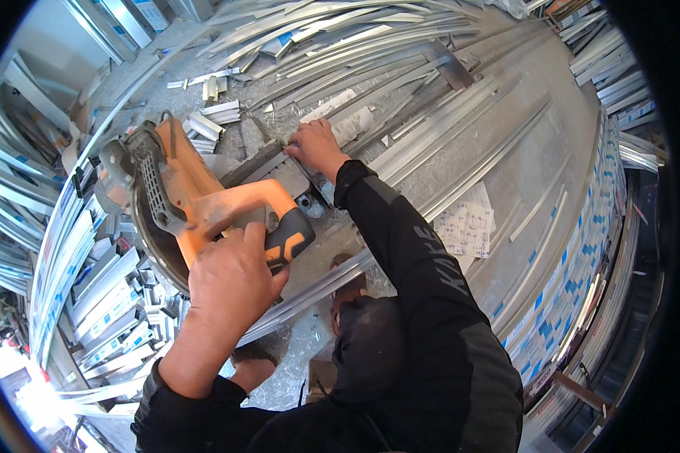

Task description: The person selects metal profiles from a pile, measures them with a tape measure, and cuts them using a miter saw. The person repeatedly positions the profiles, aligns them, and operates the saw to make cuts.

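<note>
An orange and black mitre saw point(200, 200) stands in front of me, its round blade guard toward the left. My left hand point(234, 272) is closed around the saw's orange loop handle, beside the black grip. Farther off and to the right, my right hand point(317, 145) has its fingers curled down at the saw's dusty fence point(257, 164). Whatever those fingers pinch, if anything, is hidden beneath them. Just beyond this hand lies a pale, dusty cylindrical part point(353, 124). Short silver metal offcuts point(208, 124) lie behind the saw.
Long metal profiles point(461, 128) lie across the bench to the right, near a paper with handwritten sketches point(465, 226). More strips point(340, 53) are heaped at the back. Offcuts point(117, 302) pile up at the lower left. Wrapped profiles point(559, 279) are stacked along the right.
</note>
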`<state>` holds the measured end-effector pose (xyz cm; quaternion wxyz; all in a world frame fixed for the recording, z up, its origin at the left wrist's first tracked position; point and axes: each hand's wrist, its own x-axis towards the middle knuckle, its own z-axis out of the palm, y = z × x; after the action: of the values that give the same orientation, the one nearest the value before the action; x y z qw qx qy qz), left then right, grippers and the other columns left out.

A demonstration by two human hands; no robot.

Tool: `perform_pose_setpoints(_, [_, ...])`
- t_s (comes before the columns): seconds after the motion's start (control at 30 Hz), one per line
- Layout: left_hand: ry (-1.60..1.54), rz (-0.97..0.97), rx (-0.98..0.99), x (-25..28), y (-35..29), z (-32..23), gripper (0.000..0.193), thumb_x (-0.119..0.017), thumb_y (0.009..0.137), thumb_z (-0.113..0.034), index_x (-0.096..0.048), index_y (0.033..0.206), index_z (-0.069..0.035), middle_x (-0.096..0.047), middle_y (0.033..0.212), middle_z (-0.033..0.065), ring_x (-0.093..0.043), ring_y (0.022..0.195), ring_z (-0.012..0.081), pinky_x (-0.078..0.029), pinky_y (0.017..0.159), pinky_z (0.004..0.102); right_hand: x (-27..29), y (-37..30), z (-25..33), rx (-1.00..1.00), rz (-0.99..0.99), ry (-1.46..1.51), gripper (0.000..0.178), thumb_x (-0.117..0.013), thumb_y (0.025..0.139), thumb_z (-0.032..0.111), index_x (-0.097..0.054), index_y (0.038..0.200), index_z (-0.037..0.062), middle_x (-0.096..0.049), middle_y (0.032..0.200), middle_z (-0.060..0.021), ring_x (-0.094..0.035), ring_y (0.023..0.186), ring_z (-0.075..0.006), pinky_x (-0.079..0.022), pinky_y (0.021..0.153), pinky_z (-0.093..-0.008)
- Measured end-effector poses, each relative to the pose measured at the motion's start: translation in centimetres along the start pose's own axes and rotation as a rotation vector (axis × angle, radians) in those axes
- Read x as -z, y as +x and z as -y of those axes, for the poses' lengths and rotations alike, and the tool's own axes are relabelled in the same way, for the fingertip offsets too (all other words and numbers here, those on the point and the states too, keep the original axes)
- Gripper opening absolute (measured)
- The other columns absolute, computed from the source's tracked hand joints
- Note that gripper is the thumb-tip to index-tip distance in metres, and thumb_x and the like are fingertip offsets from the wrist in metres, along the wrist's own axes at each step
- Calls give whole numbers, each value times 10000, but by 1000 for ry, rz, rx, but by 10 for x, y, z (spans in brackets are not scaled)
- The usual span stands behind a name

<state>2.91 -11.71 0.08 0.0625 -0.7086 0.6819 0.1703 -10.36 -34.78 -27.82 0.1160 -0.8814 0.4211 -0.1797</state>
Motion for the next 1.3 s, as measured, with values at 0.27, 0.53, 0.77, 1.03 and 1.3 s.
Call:
perform_pose_setpoints(0.27, [-5,-49,-45,-14,-3,-2,464,-842,767,-346,-641,1077,-64,-703,910,133,-718,829,351,-573,757,450,-2,1,-1,-8,-12,24,285,-768,840,444,-820,914,174,-691,938,-51,-608,1036,-270,-362,999,-440])
perform_pose_setpoints(0.53, [-29,-48,-44,-23,-6,-3,469,-838,767,-326,-647,1100,-56,-701,916,153,-709,844,361,-561,776,458,-1,2,-1,-33,23,54,299,-758,849,454,-820,905,167,-692,954,-63,-609,1056,-283,-354,1029,-450])
perform_pose_setpoints(0.77, [-28,-52,-54,-32,-7,-3,493,-848,755,-322,-625,1102,-52,-681,899,140,-703,836,356,-559,769,455,0,2,0,-21,3,34,296,-773,840,456,-823,906,173,-702,952,-63,-617,1055,-281,-355,1036,-448])
perform_pose_setpoints(1.03, [-10,-94,-67,-42,-10,-2,498,-855,747,-329,-618,1088,-55,-670,896,136,-698,816,350,-559,747,449,-1,3,0,-38,16,37,299,-777,836,463,-823,908,176,-705,953,-63,-620,1060,-279,-353,1050,-455])
perform_pose_setpoints(1.3, [-49,-155,-106,-47,-10,-4,535,-863,731,-336,-633,1129,-63,-659,882,132,-692,797,340,-554,729,446,-3,2,-2,-16,-7,43,297,-758,841,459,-818,903,175,-699,954,-76,-615,1068,-289,-358,1031,-471])
